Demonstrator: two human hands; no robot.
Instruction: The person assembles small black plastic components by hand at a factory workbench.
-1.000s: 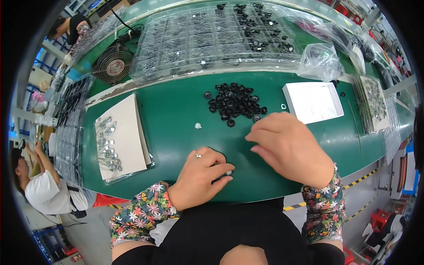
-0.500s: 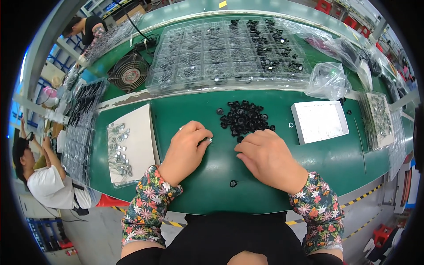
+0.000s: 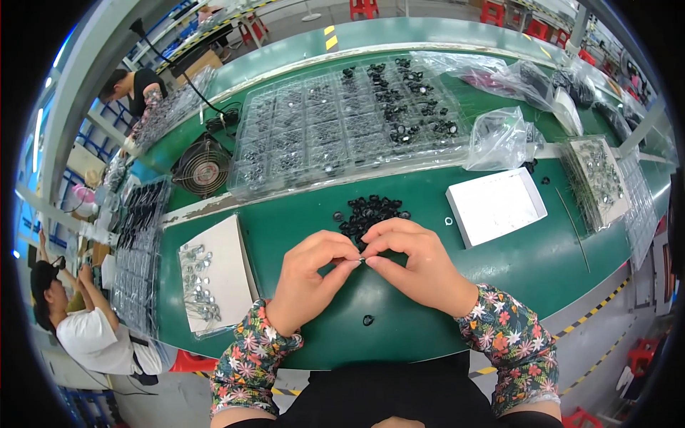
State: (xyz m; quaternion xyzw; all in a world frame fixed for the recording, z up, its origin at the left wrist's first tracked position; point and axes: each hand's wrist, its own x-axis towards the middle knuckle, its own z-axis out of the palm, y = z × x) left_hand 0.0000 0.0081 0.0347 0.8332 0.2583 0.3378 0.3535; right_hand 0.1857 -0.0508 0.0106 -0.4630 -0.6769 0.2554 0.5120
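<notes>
My left hand (image 3: 308, 277) and my right hand (image 3: 424, 271) meet fingertip to fingertip above the green table. Both are closed in a pinch. Between the tips shows a tiny shiny piece (image 3: 362, 260), held by the left thumb and forefinger. What the right fingertips hold is hidden. Just beyond the fingers lies a pile of small black ring-shaped parts (image 3: 369, 212), partly covered by my hands. One black part (image 3: 368, 320) lies alone on the near side. Left of my left hand, clear shiny round pieces (image 3: 197, 274) rest on a pale board (image 3: 232, 250).
A shallow white box (image 3: 497, 205) stands to the right, with a small white ring (image 3: 448, 221) beside it. Compartmented clear trays (image 3: 325, 127) fill the back, next to a fan (image 3: 203, 168). A thin rod (image 3: 573, 227) lies far right. People work at the left.
My right hand has drawn away from the pile and met my left hand, which moved right with the tiny shiny piece. The whole view has shifted and tilted slightly.
</notes>
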